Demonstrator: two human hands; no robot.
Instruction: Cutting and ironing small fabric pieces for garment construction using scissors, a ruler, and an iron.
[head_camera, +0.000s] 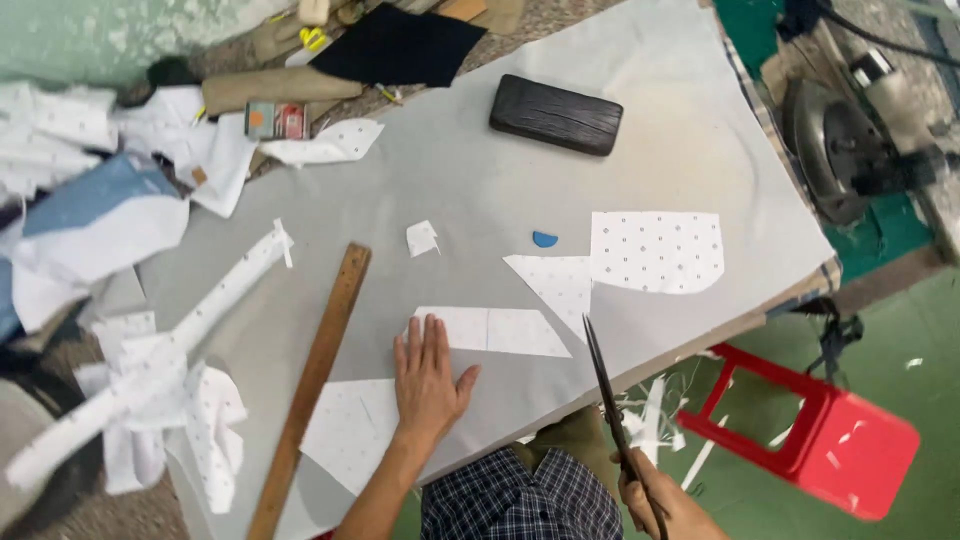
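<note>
The left hand (428, 385) lies flat and open on a white dotted cloth piece (352, 430) on the table (480, 190), while the right hand (668, 508), closed around the scissors (612, 400), holds them just right of it, so cutting seems in hand and needs careful aiming.

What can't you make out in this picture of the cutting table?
Head view only:
- Right hand: cut off by the bottom edge; its grip on the scissors is only partly seen.
- Scissors: blades look closed, but too thin to be sure.
- Cloth heap at left: blurred, pieces can't be told apart.
- Machine at top right: cut off by the edge.
- Small box: too small to identify.
- Left hand hides the paper piece's end.
</note>
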